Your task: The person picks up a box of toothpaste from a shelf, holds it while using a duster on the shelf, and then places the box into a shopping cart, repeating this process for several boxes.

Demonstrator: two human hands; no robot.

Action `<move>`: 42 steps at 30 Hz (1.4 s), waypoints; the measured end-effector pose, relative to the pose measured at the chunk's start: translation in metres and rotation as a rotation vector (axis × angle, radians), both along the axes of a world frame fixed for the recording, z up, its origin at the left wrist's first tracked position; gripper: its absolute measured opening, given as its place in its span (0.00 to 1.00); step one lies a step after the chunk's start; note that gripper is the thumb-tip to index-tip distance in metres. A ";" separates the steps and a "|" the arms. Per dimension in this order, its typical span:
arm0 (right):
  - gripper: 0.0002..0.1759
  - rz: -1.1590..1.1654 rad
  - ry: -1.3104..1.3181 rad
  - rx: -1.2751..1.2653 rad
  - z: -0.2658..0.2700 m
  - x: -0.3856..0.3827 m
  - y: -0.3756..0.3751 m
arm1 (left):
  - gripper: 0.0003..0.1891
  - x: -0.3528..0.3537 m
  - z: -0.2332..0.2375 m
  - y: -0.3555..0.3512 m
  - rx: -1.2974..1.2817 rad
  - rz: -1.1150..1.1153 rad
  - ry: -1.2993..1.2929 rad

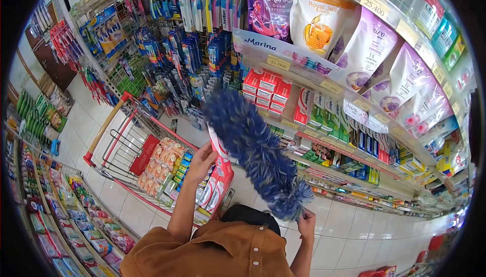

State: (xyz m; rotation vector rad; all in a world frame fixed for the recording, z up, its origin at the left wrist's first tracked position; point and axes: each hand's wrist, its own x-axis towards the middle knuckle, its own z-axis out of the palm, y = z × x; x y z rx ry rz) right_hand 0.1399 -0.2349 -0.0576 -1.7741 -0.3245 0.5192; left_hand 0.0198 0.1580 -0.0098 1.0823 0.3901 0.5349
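Note:
A fluffy blue duster slants across the middle of the view. My right hand is closed round its lower end. My left hand pinches a red and white box, whose upper part lies behind the duster's head. Below that hand, more red and white boxes lie in the shopping cart, beside packs with pink and orange print and small green and blue packs.
Shelves with toothpaste boxes and pouches rise ahead and to the right. Toothbrush packs hang behind the cart. Another stocked shelf runs along the lower left, and pale floor tiles show at lower right.

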 end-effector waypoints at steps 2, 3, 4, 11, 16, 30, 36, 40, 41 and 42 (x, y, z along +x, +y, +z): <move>0.09 -0.008 0.007 0.022 -0.006 0.004 0.006 | 0.24 0.002 0.006 0.004 0.210 0.094 0.028; 0.09 -0.013 -0.010 0.008 -0.002 0.003 0.007 | 0.25 0.001 0.005 0.009 0.293 0.121 0.043; 0.09 -0.018 -0.027 -0.005 0.005 0.002 0.007 | 0.25 0.000 0.006 0.014 0.377 0.147 0.060; 0.08 0.098 -0.067 0.042 -0.007 0.010 -0.010 | 0.20 -0.016 0.004 0.026 0.825 0.392 0.212; 0.09 0.060 -0.035 -0.068 0.007 0.010 0.000 | 0.21 -0.016 0.006 0.014 0.633 0.426 0.154; 0.14 0.060 0.063 0.036 -0.012 -0.014 0.002 | 0.13 -0.006 0.007 0.027 -0.535 0.477 -0.296; 0.12 0.067 0.213 -0.054 -0.035 -0.019 -0.004 | 0.14 -0.003 0.002 0.018 -0.639 0.337 -0.353; 0.14 0.048 0.130 -0.123 -0.045 -0.014 -0.014 | 0.15 -0.003 0.001 0.016 -0.539 0.271 -0.294; 0.14 0.054 0.117 -0.153 -0.050 -0.014 -0.021 | 0.16 0.000 0.000 0.015 -0.488 0.300 -0.237; 0.14 0.068 0.105 -0.161 -0.054 -0.014 -0.030 | 0.17 0.004 0.002 0.015 -0.437 0.330 -0.183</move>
